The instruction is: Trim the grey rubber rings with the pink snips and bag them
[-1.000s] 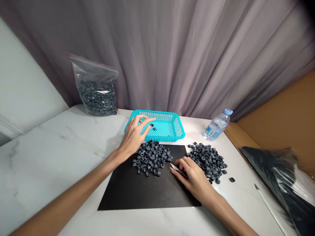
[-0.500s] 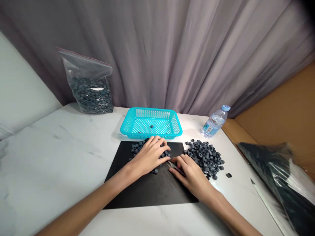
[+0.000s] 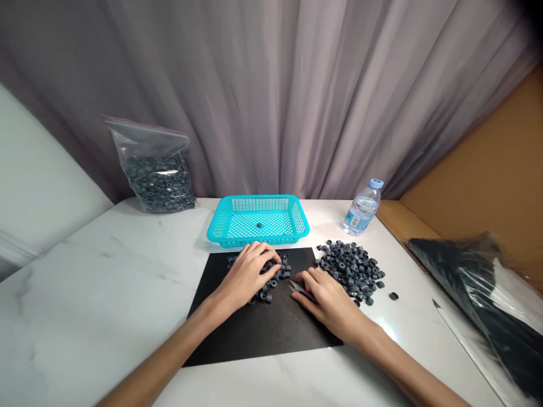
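Since one second ago: left hand (image 3: 248, 275) withdrawn from the turquoise basket (image 3: 220, 225) to the black mat (image 3: 258, 333); half a second ago it was already on the rings there, and it has shifted little since. Contents, left to right. Item: white marble table (image 3: 85, 282), bearing all that follows. Item: clear zip bag (image 3: 153, 172) of grey rings, upright at the far left edge against the grey curtain (image 3: 275, 85). Item: turquoise basket, just beyond the mat's far edge, with a single grey ring (image 3: 259, 225) on its floor. Item: left hand, palm down, fingers curled onto the pile of grey rings (image 3: 281, 268) at the mat's far end; whether a ring is pinched under the fingers cannot be told. Item: metal snips (image 3: 295, 286), points toward the pile, handles enclosed by the right hand (image 3: 327, 298), which rests on the mat's right part with fingers closed over the tool. Item: second pile of grey rings (image 3: 350, 270), on bare marble just right of the mat, beside the right hand. Item: one stray ring (image 3: 394, 295), lying apart to the right of that pile. Item: water bottle (image 3: 360, 208), upright, behind the second pile. Item: brown cardboard (image 3: 479, 175), leaning at the far right. Item: black plastic bag (image 3: 475, 277), lying before the cardboard. Item: thin pale strip (image 3: 466, 353), at the table's right edge.
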Demonstrator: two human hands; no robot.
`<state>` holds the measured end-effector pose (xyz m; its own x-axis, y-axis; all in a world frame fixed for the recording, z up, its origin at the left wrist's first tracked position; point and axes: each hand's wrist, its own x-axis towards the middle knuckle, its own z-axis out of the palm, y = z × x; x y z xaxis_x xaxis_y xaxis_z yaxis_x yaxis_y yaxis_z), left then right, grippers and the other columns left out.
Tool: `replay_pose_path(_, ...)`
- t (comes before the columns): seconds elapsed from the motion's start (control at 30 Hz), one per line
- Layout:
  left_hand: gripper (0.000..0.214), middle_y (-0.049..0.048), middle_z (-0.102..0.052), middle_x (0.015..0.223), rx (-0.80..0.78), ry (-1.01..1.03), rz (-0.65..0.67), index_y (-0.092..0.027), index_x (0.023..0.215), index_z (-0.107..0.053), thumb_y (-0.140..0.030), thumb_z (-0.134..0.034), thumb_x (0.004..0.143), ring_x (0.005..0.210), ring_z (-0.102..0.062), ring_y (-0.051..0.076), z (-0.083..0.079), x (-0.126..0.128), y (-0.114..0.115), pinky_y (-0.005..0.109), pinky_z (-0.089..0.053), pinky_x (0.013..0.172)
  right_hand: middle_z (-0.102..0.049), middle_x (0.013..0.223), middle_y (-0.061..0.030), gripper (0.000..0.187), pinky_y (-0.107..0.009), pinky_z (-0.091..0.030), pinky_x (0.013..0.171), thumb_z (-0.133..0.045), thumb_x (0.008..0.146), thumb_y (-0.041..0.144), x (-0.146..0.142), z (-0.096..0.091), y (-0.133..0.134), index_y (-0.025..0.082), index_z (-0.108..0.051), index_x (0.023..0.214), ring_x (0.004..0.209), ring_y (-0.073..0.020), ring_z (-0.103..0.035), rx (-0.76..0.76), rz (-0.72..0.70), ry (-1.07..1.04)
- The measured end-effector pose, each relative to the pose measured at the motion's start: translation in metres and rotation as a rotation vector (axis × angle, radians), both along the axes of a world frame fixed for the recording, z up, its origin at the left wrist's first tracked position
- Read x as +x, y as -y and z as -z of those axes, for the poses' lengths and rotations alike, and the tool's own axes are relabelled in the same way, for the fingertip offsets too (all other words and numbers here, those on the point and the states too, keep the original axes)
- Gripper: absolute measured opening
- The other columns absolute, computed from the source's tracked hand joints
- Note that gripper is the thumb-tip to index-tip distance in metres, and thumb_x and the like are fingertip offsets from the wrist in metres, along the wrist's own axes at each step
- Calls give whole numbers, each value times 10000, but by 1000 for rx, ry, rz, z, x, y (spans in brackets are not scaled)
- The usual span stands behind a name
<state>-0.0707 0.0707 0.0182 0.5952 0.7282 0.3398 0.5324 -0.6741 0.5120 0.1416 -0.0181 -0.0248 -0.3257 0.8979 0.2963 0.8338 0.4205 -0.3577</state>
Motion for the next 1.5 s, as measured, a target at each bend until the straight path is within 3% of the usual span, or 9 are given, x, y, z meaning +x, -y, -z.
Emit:
replay_pose_path(0.27,227,61,-752,983,-227,385,-150,-199,974,-633,-419,-577,970,922,-728,218,-22,-26,11,362,-563,886,-622,987,-57,121,-334,-525,775,-561,1025,337,2,0,1,236,-569,1092,891,-220,-624,2,-1,-11)
replay_pose_path(0.43,201,54,-749,1027,-358,520,-187,-209,1018,-663,-384,-668,920,934,-720,200,-11,-36,37,322,-579,866,-616,1010,-69,145,-341,-531,755,-552,1028,347,4,3,4,235,-573,1119,888,-223,-624,3,0,-6)
replay_pose_path(0.6,153,9,-738,1010,-199,359,-185,-276,1055,-703,-315,-718,907,807,-645,162,5,-31,62,315,-548,830,-608,1020,-78,168,-394,-536,795,-522,1037,360,5,5,7,238,-567,1144,921,-252,-615,-48,24,1)
replay_pose_path(0.73,173,-4,-749,987,-111,362,-169,-287,1067,-688,-261,-733,902,816,-652,168,3,-30,71,317,-549,814,-616,1001,-75,186,-398,-536,796,-507,1042,372,5,8,10,254,-573,1170,920,-258,-622,-62,48,-35)
replay_pose_path(1.0,217,5,-741,1024,-123,437,-145,-308,1098,-713,-208,-723,905,889,-681,180,-2,-31,76,318,-569,829,-602,962,-69,226,-383,-536,768,-497,1046,387,9,16,11,270,-541,1234,893,-247,-619,-98,12,-82)
replay_pose_path(1.1,181,12,-743,1077,-266,492,-158,-325,1092,-750,-254,-671,945,967,-693,193,-4,-30,77,326,-569,896,-602,944,-65,205,-382,-534,756,-494,1047,388,8,15,11,266,-557,1199,867,-241,-616,-93,18,-85)
replay_pose_path(1.3,229,33,-775,1004,-820,747,-259,-274,1067,-781,-423,-659,943,950,-720,204,-10,-26,79,319,-579,906,-600,951,-57,226,-381,-545,792,-497,1046,393,7,12,10,264,-554,1222,873,-227,-620,-95,5,-90)
replay_pose_path(1.5,333,80,-797,1076,-1089,929,-252,-220,1148,-777,-444,-677,924,1077,-711,238,-14,-22,83,369,-526,1043,-616,976,-58,205,-394,-546,808,-494,1047,385,7,10,11,273,-561,1205,909,-240,-637,-81,1,-57)
